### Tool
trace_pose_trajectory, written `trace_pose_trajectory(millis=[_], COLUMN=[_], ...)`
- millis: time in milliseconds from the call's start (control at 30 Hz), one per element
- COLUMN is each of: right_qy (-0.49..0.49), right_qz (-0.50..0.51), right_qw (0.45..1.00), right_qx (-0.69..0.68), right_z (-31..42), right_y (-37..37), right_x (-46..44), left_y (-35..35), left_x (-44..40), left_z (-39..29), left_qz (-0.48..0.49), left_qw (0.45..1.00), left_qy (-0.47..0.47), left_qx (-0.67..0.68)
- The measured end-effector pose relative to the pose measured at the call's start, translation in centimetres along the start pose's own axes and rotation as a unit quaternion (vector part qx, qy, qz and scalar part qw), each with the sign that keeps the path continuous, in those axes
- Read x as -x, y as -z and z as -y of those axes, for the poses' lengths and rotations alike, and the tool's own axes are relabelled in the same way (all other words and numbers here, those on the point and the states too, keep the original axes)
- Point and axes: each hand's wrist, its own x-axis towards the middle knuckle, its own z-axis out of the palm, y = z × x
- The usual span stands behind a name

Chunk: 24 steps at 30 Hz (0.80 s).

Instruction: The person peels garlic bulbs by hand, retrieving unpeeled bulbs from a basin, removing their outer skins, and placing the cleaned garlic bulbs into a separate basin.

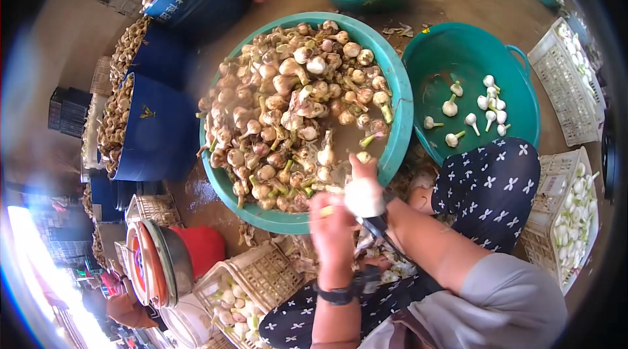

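Note:
My left hand [331, 228], smeared by motion, is over the near rim of a round green tub [297, 223] heaped with brownish, untrimmed garlic [261, 110]. Close on its right is my right hand [364, 167], its fingers blurred and partly hidden. A bright white rounded thing [364, 197] lies against the right hand between the two; blur hides whether it is a bulb. A small yellow-green piece shows by the left fingers. What either hand grips is unclear. In the green basin [428, 54] at the right lie several white trimmed bulbs [450, 107].
Crates of white garlic stand right [562, 97], lower right [543, 208] and lower left [252, 274]. Blue tubs [157, 136] of garlic line the left, above stacked buckets [176, 257]. Another filled basin [366, 3] is at the top. Peelings lie below the tub, near my patterned knees.

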Motion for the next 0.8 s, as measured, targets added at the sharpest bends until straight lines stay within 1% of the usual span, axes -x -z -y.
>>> trace_pose_trajectory(millis=[33,67,100,133,167,200,233,267,300,333,367,400,433,467,500,533,567,600,667,700,733,767,800], right_qy=[-0.164,-0.299,-0.243,-0.157,-0.06,0.048,0.149,0.266,0.399,0.13,0.151,0.375,0.479,0.482,0.448,0.455,0.476,0.495,0.524,0.474,0.422,0.343,0.358], right_qz=[0.246,0.48,0.448,0.417,0.41,0.41,0.414,0.409,0.392,0.528,0.575,0.528,0.559,0.564,0.578,0.577,0.574,0.569,0.553,0.588,0.623,0.678,0.688], right_qw=[0.954,0.825,0.86,0.894,0.91,0.911,0.898,0.873,0.826,0.839,0.804,0.762,0.668,0.669,0.681,0.677,0.661,0.644,0.634,0.644,0.648,0.65,0.63], right_qx=[-0.057,-0.024,-0.033,-0.036,-0.013,0.015,0.017,-0.012,-0.072,0.008,-0.022,0.011,0.107,0.048,0.042,0.039,0.082,0.127,0.129,0.125,0.12,0.022,0.032], right_z=[6.0,13.6,8.0,2.8,-0.7,-2.2,-3.9,-5.0,-6.1,3.3,6.0,7.5,10.1,10.2,11.1,11.3,11.4,11.2,9.9,9.2,9.2,9.8,8.5], right_y=[5.9,12.9,6.9,2.5,0.4,-0.3,-0.9,-0.8,-1.2,4.9,7.1,9.4,12.0,13.4,14.7,15.5,16.0,16.5,16.6,16.3,16.0,16.3,15.3], right_x=[-0.3,-0.3,-1.8,-3.6,-4.9,-5.3,-5.8,-5.5,-5.2,-0.5,2.1,4.1,5.0,6.2,7.1,7.0,6.8,6.7,6.0,5.3,5.5,5.6,4.6], left_y=[-1.5,-2.9,-3.3,-2.8,-1.9,-0.5,2.4,4.0,6.0,6.7,9.2,8.7,9.3,9.5,9.4,9.0,8.8,9.0,9.5,9.8,10.1,10.4,11.0], left_x=[0.1,-0.1,-0.6,-1.4,-1.9,-2.4,-5.1,-5.9,-7.1,-6.4,-7.9,-6.5,-6.5,-6.2,-5.5,-4.5,-3.8,-3.4,-3.2,-3.5,-3.5,-3.7,-4.0], left_z=[-0.8,-1.9,-2.6,-2.7,-2.6,-2.4,1.3,2.6,5.0,3.1,8.4,5.7,5.7,6.0,6.0,6.0,5.9,6.1,7.0,8.2,9.1,9.9,10.6], left_qz=[0.159,0.237,0.231,0.197,0.114,0.045,-0.02,-0.102,-0.135,-0.135,-0.1,-0.142,-0.089,-0.031,-0.037,-0.049,-0.062,-0.068,0.01,0.026,0.039,0.059,0.073], left_qw=[0.984,0.958,0.954,0.958,0.98,0.992,0.957,0.942,0.933,0.924,0.907,0.931,0.942,0.95,0.952,0.956,0.96,0.961,0.984,0.987,0.99,0.971,0.937], left_qy=[-0.079,-0.156,-0.19,-0.206,-0.161,-0.096,-0.176,-0.149,-0.048,0.075,-0.001,0.056,0.066,0.076,0.07,0.044,0.018,0.013,0.011,-0.021,-0.021,-0.132,-0.238], left_qx=[0.023,0.032,0.016,-0.016,-0.032,-0.071,-0.231,-0.282,-0.331,-0.351,-0.409,-0.33,-0.315,-0.3,-0.297,-0.284,-0.272,-0.269,-0.175,-0.159,-0.137,-0.19,-0.244])
